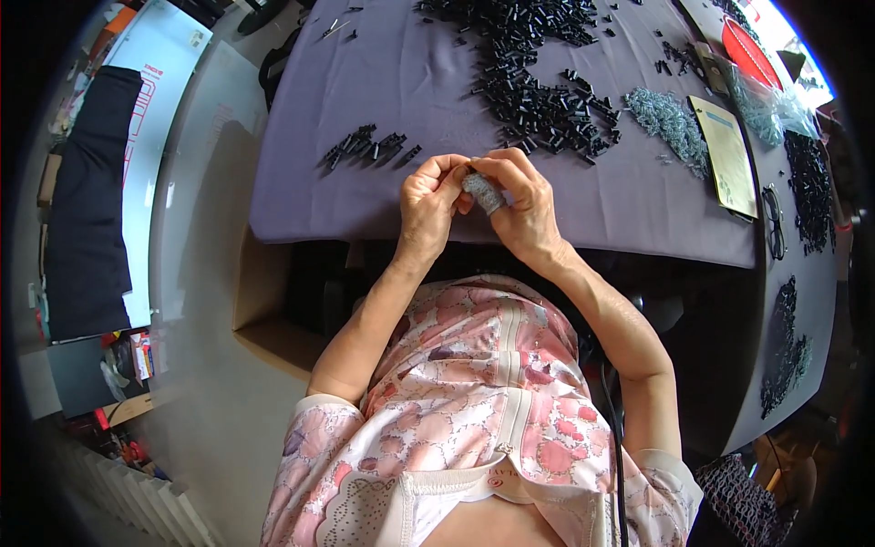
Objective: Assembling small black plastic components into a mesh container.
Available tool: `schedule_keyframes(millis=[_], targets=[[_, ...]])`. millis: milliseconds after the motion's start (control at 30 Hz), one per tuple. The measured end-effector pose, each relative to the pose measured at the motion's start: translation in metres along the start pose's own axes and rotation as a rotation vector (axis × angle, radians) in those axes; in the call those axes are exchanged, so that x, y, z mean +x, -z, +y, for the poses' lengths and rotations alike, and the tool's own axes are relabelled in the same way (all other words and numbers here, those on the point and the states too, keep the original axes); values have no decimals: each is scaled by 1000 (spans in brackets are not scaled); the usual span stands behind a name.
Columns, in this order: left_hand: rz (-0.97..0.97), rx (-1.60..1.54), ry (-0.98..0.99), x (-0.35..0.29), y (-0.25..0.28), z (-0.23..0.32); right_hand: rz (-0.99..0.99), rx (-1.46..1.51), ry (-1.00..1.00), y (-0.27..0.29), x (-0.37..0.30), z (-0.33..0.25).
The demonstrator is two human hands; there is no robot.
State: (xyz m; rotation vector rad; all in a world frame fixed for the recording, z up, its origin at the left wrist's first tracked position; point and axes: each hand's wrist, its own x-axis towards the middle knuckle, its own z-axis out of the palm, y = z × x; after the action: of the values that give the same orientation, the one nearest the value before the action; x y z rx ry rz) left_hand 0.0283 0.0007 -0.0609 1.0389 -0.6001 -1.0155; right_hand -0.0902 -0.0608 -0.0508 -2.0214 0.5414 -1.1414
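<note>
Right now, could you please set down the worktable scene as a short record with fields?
Left hand: thumb and forefinger pinched, close against the right hand
Right hand: thumb and forefinger pinched; grey wrap around one digit
Held piece: too hidden to identify
Surface: purple-grey cloth
Beyond the hands: large heap of black pieces
Left of heap: small black cluster
Right of heap: translucent pieces, beside a yellowish pad
Far right: glasses

Workroom for small-parts handwork, by the look from here: cloth-covered table (pixel 314 100), black tubular pieces (pixel 556 105) heaped from its far edge inward, translucent bits (pixel 670 123) heaped near its right edge. Red basket (pixel 752 55) beyond that edge; cardboard box (pixel 256 292) below the near left corner.
</note>
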Motion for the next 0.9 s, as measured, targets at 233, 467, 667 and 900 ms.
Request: schedule_keyframes(millis=[233,467,667,900], targets=[[31,-19,69,2,5,-3,-96,10,-24,1,-2,-3],[-57,-17,-32,3,1,-3,109,-180,-71,52,29,22],[-43,-11,-24,3,-3,-3,-124,-704,46,34,23,17],[-74,-45,17,4,2,-3,-246,-751,50,25,20,23]])
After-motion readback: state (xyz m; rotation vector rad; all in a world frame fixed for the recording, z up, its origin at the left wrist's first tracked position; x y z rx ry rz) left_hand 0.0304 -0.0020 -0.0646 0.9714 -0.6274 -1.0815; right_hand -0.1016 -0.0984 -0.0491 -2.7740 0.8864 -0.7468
